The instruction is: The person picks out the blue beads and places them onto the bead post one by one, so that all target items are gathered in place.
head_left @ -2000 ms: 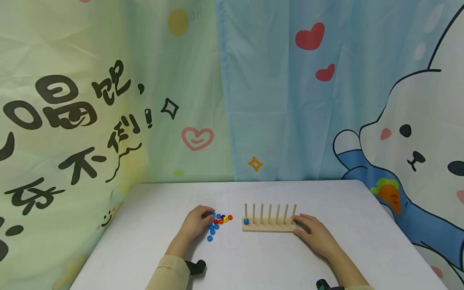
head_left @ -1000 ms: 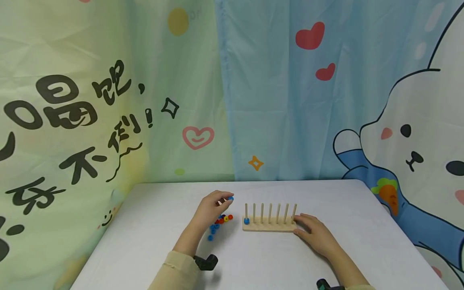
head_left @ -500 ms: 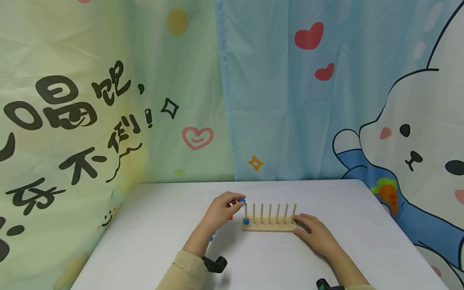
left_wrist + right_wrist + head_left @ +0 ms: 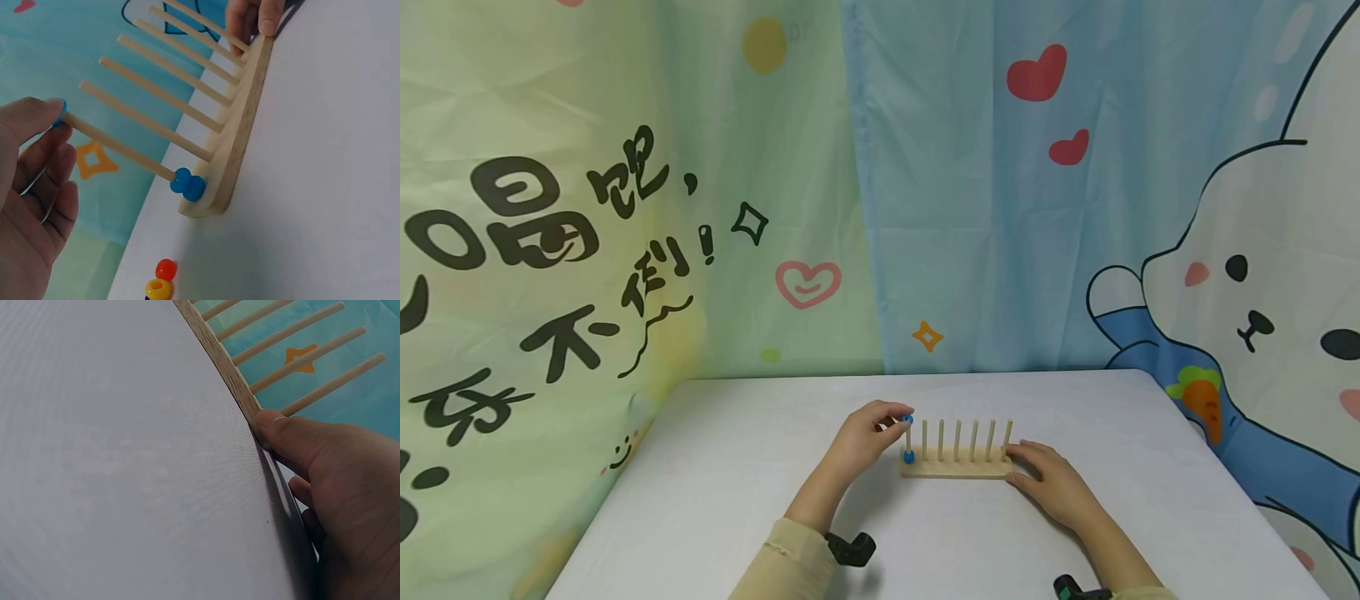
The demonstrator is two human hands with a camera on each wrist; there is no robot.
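Note:
My left hand (image 4: pixel 867 437) pinches a blue bead (image 4: pixel 60 112) between thumb and forefinger at the tip of the leftmost peg (image 4: pixel 119 147). In the left wrist view the bead sits at the peg's top end, partly covered by the thumb. Lower down, at the foot of this peg, is more blue beading (image 4: pixel 187 184); I cannot tell if it is one bead or two. A wooden peg stand (image 4: pixel 955 471) carries a row of several upright pegs, the others bare. My right hand (image 4: pixel 1056 483) grips the stand's right end, thumb in front.
A red bead (image 4: pixel 166 269) and a yellow bead (image 4: pixel 159 289) lie on the white table (image 4: pixel 970 542), left of the stand; my left arm hides the loose beads in the head view. A printed curtain (image 4: pixel 955 208) hangs behind the table.
My left hand has lifted a blue bead from the loose pile and carried it right to the top of the leftmost peg. The right hand and the stand have stayed in place.

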